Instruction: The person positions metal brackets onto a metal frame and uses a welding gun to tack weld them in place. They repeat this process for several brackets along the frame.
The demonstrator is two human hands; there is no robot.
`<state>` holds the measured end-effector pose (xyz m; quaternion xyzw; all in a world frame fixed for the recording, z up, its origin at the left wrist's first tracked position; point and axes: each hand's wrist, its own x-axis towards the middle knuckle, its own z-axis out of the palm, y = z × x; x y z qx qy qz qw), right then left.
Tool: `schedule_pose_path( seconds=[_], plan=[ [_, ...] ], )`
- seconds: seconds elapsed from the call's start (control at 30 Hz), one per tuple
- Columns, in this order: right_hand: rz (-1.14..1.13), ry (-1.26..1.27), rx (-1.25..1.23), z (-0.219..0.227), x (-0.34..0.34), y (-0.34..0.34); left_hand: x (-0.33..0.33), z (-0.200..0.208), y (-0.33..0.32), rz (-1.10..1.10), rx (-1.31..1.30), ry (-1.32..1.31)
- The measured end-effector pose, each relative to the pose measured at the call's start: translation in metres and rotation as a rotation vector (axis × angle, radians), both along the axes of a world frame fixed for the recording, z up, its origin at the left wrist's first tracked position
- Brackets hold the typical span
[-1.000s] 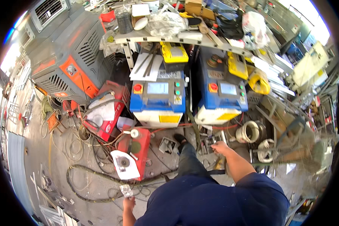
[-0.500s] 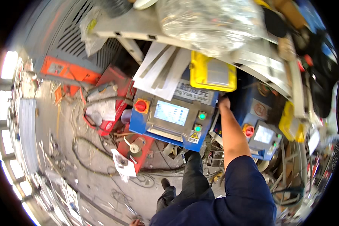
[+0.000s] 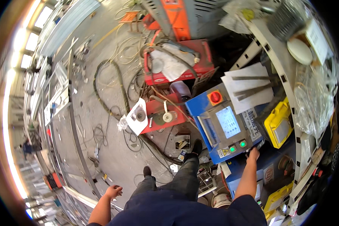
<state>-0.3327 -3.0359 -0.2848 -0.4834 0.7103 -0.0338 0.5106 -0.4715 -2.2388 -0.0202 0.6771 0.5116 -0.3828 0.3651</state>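
So on my feed the right hand (image 3: 254, 154) is up at the edge of the blue machine (image 3: 214, 128), right near its green-lit buttons (image 3: 243, 144). Fingers look bent with something dark at the tips, but honestly I can't tell whether they're gripping it or only touching. The machine sits right of center in my view, its screen (image 3: 228, 122) lit pale blue, with a red knob (image 3: 215, 97) near one corner. White sheets (image 3: 248, 105) lie on top with grey strips (image 3: 252, 89) across them, and a yellow case (image 3: 271, 124) is just beside.

Left hand (image 3: 113, 191) is way off at lower left, above the floor (image 3: 86, 105), well apart from the machine. Fingers loosely curled; can't make out if there's anything in it.

Left of the machine I've got a red box (image 3: 153, 107) with a white roll (image 3: 168, 116) and a printed sheet (image 3: 136, 121) on it. Past that, a red unit (image 3: 205, 54) with a dark hose (image 3: 184, 61) draped over.
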Motion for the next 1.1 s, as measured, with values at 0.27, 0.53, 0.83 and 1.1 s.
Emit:
schedule_pose_path(
  seconds=[0.27, 0.53, 0.83, 1.1],
  plan=[
    [0.005, -0.108, 0.065, 0.113, -0.11, 0.137, -0.084, -0.054, 0.065, 0.107, -0.101, -0.104],
    [0.69, -0.26, -0.099, 0.263, -0.151, 0.409, -0.156, -0.127, 0.209, -0.246, -0.044, -0.168],
    [1.629, -0.359, 0.033, 0.415, -0.063, 0.723, -0.069, 0.021, 0.254, -0.261, -0.421, -0.864],
    [1.901, -0.755, 0.694, 0.466, -0.033, 1.005, -0.02, 0.034, 0.268, 0.269, -0.829, -1.15]
  ],
)
